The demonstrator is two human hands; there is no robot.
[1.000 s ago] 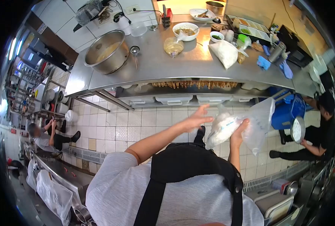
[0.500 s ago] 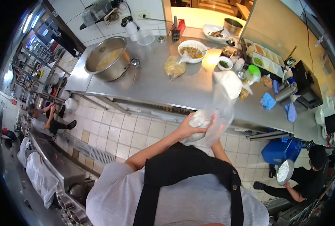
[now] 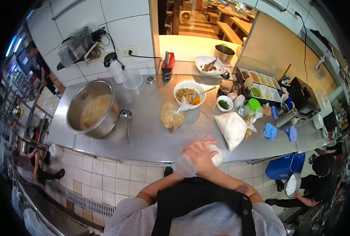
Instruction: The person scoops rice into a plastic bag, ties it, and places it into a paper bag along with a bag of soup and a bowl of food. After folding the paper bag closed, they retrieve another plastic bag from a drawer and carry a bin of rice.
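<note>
Over the counter's near edge my hands overlap. My right hand (image 3: 200, 153) crosses on top, its fingers closed on a crumpled clear plastic bag (image 3: 185, 166) that hangs by my left wrist. Most of my left hand (image 3: 209, 140) lies underneath; a few fingertips seem to show beyond, and its grip is hidden. A small white-filled bag (image 3: 219, 155) is just right of the hands, partly covered by them; whether it is held cannot be made out. Farther right, a larger plastic bag of white powder (image 3: 232, 129) rests on the counter.
The steel counter (image 3: 147, 135) carries a large pot (image 3: 114, 114), a ladle (image 3: 126, 116), a tied bag of yellowish food (image 3: 172, 116), a bowl of chopped food (image 3: 189, 94) and a bowl of greens (image 3: 225, 103). A co-worker (image 3: 324, 181) holds a pan (image 3: 292, 185) at right.
My hands have come together, the right now crossing over the left. The clear bag has moved from their right to their left. My view has tilted up toward the counter's back.
</note>
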